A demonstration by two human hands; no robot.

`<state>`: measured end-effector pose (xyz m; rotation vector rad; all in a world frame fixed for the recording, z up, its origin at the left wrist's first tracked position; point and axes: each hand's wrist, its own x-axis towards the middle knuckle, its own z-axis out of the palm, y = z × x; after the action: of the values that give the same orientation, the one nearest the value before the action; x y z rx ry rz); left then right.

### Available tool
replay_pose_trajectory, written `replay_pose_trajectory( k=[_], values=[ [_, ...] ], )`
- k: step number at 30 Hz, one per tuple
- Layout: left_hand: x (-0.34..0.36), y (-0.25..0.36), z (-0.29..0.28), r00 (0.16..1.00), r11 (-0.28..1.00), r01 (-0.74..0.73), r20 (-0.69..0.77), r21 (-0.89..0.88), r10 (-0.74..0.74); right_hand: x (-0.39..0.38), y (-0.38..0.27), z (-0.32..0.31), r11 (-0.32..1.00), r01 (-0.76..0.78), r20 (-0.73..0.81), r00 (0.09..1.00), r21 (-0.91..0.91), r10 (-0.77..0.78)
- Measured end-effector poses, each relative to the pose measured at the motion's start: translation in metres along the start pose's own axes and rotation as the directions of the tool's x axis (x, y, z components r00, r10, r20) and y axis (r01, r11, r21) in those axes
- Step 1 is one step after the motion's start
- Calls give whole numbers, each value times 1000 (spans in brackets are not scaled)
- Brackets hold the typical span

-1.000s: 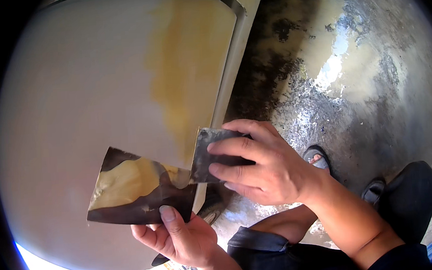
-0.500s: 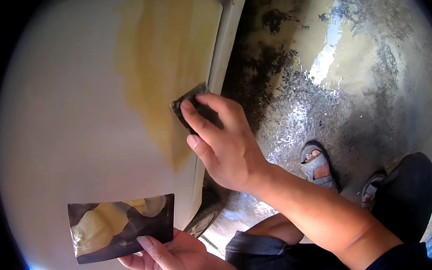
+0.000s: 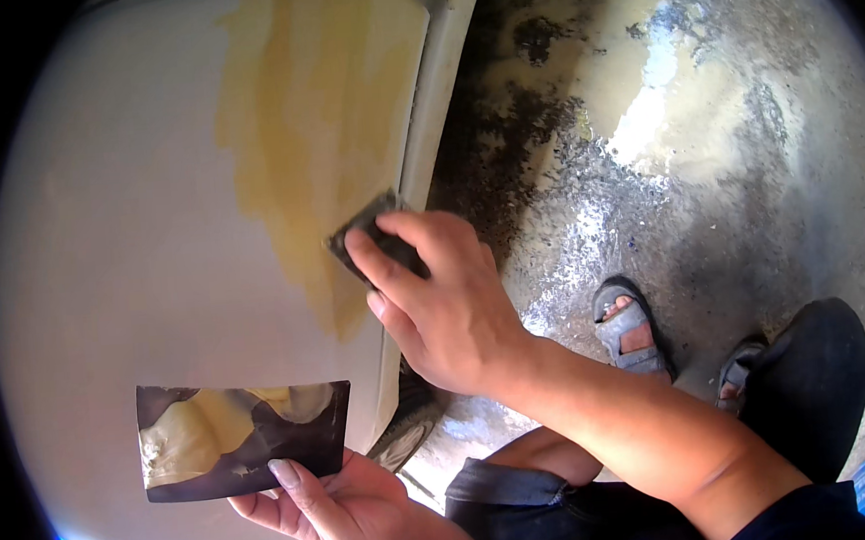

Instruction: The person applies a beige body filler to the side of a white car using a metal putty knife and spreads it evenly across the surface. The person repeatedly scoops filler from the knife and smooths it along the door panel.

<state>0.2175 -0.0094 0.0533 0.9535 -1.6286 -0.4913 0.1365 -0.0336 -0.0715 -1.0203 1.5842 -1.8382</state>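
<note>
A pale vehicle body panel [image 3: 130,241] carries a long streaked patch of yellow body filler [image 3: 287,130] that narrows to a point at its lower end. In my right hand [image 3: 445,309] a small dark putty spreader [image 3: 403,254] is pinched between thumb and fingers, over the filler's right edge; whether its edge touches the panel I cannot tell. My left hand [image 3: 344,512] grips a dark rectangular mixing sheet [image 3: 305,449] by its lower right edge, thumb on top. Mounds of creamy yellow filler [image 3: 198,432] lie on that sheet.
A dark seam [image 3: 414,121] and pale edge bound the panel on the right. Beyond is a stained, wet-looking concrete floor [image 3: 705,151]. Below, a tyre [image 3: 408,422] shows partly near my sandalled foot [image 3: 627,332]. My dark-clothed knee [image 3: 812,394] is at lower right.
My right hand and the spreader have moved slightly down and left over the filler. The mixing sheet has risen a little in my left hand. The view has shifted slightly.
</note>
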Motion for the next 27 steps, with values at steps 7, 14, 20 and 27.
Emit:
replay_pose_trajectory(
  k=[7,14,20,27],
  values=[
    [0,1,1,999,1000,2,-33,13,-2,14,17,-9,1000,6,-153,988,-23,-10],
    [2,2,-7,1000,999,22,6,-44,-21,4,9,-11,999,47,-50,998,-18,-48],
    [-3,1,-2,999,998,46,20,-34,-46,14,17,-10,999,35,-99,995,35,-31],
    [-3,4,-1,998,998,57,32,-23,-56,18,22,-16,989,-25,-149,988,149,47]
  ],
)
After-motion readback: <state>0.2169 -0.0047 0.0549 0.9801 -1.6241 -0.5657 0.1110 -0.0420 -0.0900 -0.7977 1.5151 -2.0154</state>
